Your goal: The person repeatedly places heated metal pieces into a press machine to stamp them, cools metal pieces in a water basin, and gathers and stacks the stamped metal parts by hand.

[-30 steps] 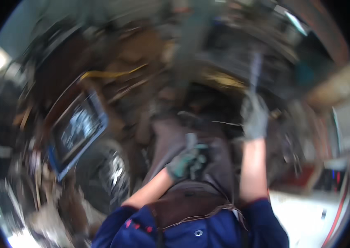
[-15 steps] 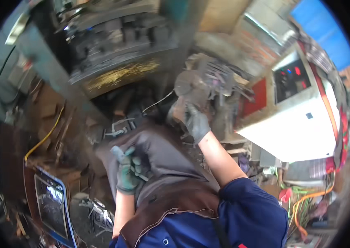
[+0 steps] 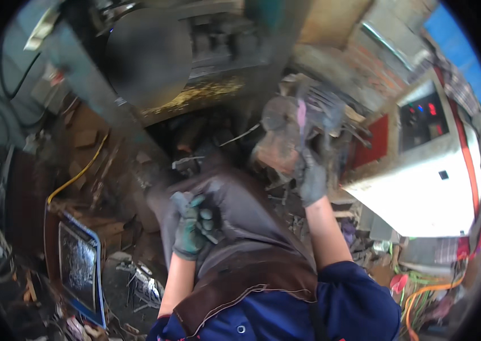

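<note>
My left hand (image 3: 193, 228), in a dark green-grey work glove, rests above the brown apron (image 3: 246, 219) over my lap. Its fingers curl around a small pale grey piece (image 3: 181, 200) whose end sticks out past the thumb side; its kind is unclear. My right hand (image 3: 313, 183), in a grey glove, reaches forward to a heap of metal rods and parts (image 3: 331, 108). Motion smears its fingers, so any grip is hidden. A pinkish strip (image 3: 302, 116) stands just beyond the fingertips. Left of that hand are a round grey disc (image 3: 279, 112) and a rusty block (image 3: 275, 152).
Ahead stands a machine frame (image 3: 95, 74) with yellow shavings (image 3: 206, 94) along its bed. A large dark rounded shape (image 3: 149, 57) covers part of it. On the right is a white cabinet (image 3: 422, 193) with a lit panel; at lower left, a blue-edged framed screen (image 3: 78, 264).
My right hand has moved right and away from the disc toward the rod heap. The dark rounded shape has appeared over the machine. The view has shifted slightly; my left hand keeps its hold.
</note>
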Action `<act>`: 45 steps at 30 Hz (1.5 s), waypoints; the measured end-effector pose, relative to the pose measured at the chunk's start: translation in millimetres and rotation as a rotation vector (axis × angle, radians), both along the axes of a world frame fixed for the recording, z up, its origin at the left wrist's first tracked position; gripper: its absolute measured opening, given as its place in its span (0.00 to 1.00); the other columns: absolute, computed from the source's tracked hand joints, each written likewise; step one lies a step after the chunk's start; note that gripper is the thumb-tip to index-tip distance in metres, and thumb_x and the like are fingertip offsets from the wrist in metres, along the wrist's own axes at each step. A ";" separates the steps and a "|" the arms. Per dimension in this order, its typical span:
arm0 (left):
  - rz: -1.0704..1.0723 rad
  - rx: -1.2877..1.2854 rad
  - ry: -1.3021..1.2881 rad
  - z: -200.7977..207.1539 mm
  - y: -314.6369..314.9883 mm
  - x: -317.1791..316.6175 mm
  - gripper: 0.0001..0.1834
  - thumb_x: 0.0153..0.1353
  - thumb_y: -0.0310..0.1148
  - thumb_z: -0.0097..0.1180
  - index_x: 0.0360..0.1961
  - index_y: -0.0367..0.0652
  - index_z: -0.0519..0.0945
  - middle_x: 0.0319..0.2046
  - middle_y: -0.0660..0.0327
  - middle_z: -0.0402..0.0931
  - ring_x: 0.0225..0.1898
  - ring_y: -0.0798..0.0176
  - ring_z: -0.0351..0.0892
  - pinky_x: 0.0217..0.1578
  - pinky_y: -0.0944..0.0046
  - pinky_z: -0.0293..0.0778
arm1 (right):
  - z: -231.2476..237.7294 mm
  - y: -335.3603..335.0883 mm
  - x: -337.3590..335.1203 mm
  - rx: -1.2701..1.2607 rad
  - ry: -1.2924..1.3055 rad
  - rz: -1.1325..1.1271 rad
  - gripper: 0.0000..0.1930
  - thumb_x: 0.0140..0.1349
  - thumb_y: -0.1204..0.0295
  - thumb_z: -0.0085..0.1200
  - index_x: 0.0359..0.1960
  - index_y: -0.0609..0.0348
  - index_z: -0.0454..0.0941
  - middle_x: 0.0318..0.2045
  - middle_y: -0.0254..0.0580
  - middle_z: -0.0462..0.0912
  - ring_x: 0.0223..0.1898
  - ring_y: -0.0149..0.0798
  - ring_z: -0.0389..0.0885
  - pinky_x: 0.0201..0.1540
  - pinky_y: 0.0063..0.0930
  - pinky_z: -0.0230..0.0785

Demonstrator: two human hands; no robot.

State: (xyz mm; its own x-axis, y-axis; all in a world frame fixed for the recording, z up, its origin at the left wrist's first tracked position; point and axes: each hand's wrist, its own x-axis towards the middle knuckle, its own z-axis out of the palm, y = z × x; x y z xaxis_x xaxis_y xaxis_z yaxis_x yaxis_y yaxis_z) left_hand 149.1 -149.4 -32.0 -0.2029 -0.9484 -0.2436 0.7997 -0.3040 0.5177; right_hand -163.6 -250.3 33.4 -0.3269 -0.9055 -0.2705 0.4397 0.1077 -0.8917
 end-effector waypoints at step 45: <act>0.128 0.046 0.305 -7.9 -5.2 4.2 0.26 0.66 0.44 0.50 0.62 0.48 0.65 0.59 0.57 0.68 0.60 0.52 0.68 0.59 0.49 0.68 | -7.0 59.7 126.2 0.174 0.551 1.242 0.10 0.63 0.67 0.52 0.35 0.61 0.80 0.22 0.35 0.80 0.21 0.26 0.76 0.25 0.22 0.70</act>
